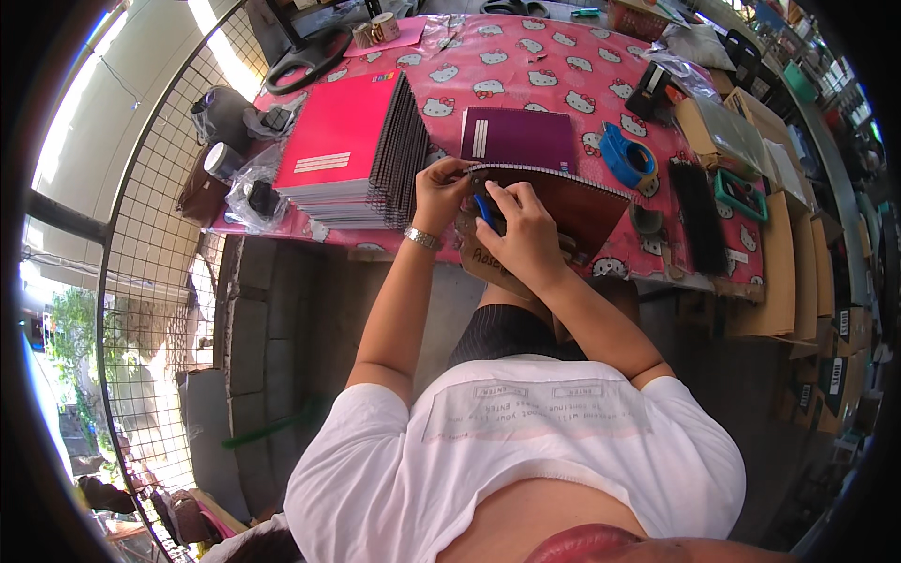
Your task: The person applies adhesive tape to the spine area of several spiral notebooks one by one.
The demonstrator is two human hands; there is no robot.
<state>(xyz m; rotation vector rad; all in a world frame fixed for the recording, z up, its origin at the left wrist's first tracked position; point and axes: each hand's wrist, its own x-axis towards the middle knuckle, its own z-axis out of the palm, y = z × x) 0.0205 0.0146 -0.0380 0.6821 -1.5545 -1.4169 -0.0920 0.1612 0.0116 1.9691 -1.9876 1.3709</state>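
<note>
A dark maroon spiral notebook (587,214) is held tilted at the table's near edge, its coil running along the upper side. My left hand (441,199), with a metal watch on the wrist, pinches the left end of that coil. In my right hand (523,230) is a pair of blue-handled pliers (484,208), close to the same corner; their jaws are mostly hidden. Just beyond lies a purple notebook (526,137), flat on the table. To the left of my hands stands a tall stack of red spiral notebooks (343,131).
A pink patterned cloth covers the table (488,56). A blue tape dispenser (627,155), a black brush (696,218) and a green tray (740,195) lie on the right, beside cardboard (779,267). Plastic-wrapped items (258,197) and a cup (223,161) are at far left, near wire mesh.
</note>
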